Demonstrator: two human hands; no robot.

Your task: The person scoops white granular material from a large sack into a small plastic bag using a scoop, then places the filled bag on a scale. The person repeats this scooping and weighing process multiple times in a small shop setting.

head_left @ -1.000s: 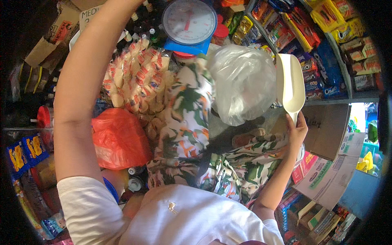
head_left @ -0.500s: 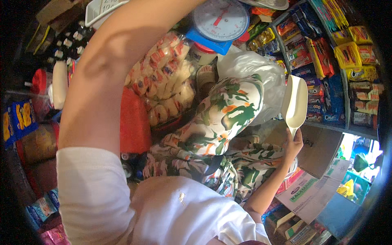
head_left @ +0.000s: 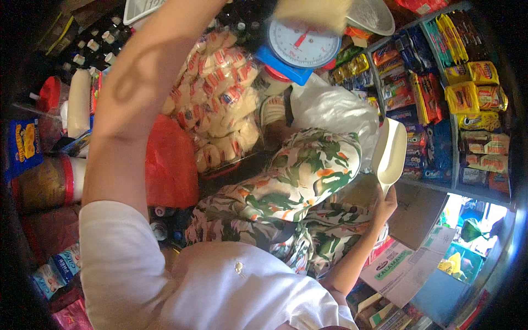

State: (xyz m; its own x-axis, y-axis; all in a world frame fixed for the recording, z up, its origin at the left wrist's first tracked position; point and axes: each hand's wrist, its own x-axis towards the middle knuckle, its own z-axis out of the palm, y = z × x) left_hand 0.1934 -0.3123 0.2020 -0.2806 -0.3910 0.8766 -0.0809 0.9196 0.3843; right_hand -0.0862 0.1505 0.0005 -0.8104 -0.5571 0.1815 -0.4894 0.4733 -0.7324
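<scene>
My right hand [head_left: 386, 203] is closed round the handle of a cream plastic scoop [head_left: 390, 154], its trough pointing up and away from me. The scoop looks bare inside. My left arm [head_left: 129, 104] reaches far forward past the top edge, so its hand is out of the picture. Near the top, a blurred tan object [head_left: 313, 14] hangs over the upper part of a dial scale [head_left: 305, 47] with a blue body. What holds it is hidden. Next to the scale is a shallow metal pan [head_left: 371, 15].
Clear bags of small wrapped packs [head_left: 220, 93] lie beyond my lap, beside a red bag [head_left: 170, 165]. A white plastic bag [head_left: 335, 102] sits past my knee. Shelves of snack packets [head_left: 418, 93] line the right, above cardboard boxes [head_left: 412, 214]. Dark bottles [head_left: 93, 47] stand far left.
A blurred tan object has come into view over the scale. The scoop has come slightly lower and left in the picture. The view has shifted, showing more of the metal pan.
</scene>
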